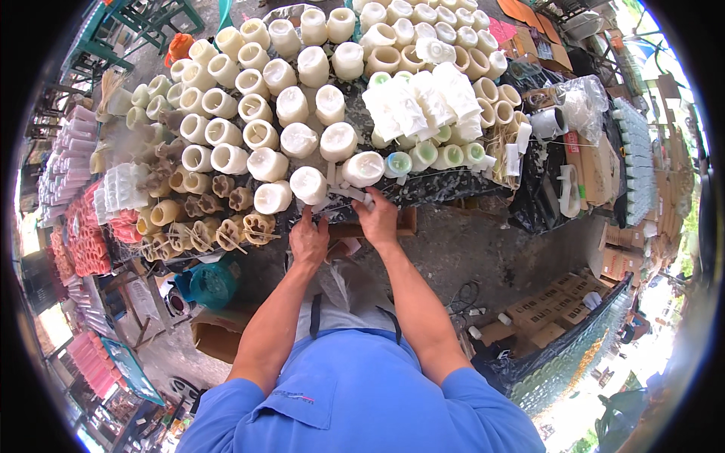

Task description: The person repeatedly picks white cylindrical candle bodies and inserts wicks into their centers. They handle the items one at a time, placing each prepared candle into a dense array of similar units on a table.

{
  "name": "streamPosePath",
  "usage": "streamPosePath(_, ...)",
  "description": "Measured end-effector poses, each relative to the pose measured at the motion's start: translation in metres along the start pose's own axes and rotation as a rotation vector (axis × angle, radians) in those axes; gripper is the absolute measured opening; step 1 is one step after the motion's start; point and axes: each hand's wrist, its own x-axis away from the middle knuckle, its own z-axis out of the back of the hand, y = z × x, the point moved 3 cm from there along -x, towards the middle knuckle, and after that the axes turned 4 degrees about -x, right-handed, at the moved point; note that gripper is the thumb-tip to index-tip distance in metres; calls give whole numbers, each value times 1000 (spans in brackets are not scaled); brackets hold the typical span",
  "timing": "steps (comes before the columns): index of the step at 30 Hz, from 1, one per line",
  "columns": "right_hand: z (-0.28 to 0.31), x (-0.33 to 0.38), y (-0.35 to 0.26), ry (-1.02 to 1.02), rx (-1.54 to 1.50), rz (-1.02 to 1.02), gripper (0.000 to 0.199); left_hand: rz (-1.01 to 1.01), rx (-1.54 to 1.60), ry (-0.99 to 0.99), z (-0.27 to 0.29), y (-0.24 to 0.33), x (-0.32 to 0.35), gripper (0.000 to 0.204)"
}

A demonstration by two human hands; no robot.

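Both my hands are at the near edge of a table of wax candles. My left hand point(309, 240) is just below a cream candle point(308, 185), its index finger and thumb apart; nothing shows between them. My right hand point(379, 220) has its fingertips closed on a small white piece point(368, 201), below a white-topped candle point(363, 168). Several small white scraps point(341, 190) lie between the hands. To the right stands a candle with a blue-green inside point(398, 164). Hollow cream wax cylinders point(260, 134) fill the table further back.
White wrapped bundles point(423, 106) lie over green-tinted candles at the right. Brown flower-shaped candles point(259, 228) line the near left edge. Black plastic sheeting point(453, 187) covers the table's front. Below are a teal bucket point(214, 285), an open cardboard box point(215, 334) and a carton stack point(544, 309).
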Motion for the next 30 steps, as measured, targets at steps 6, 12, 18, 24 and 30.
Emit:
streamPosePath(6, -24, 1, 5, 0, 232, 16, 40, -105, -26, 85, -10, -5, -8, 42)
streamPosePath(12, 6, 20, 18, -243, -489, -442, 24, -130, 224, 16, 8, -7, 15, 31)
streamPosePath(18, 30, 53, -25, -610, -1220, -494, 23, 256, 1028, -567, 51, 8, 53, 20)
streamPosePath(24, 17, 62, -88, -681, -836, -501, 26, 175, 983, -520, 91, 35, 53, 23)
streamPosePath(30, 5, 58, -136, -736, -1253, -632, 32, 267, 1477, -586, 144, 35, 44, 18)
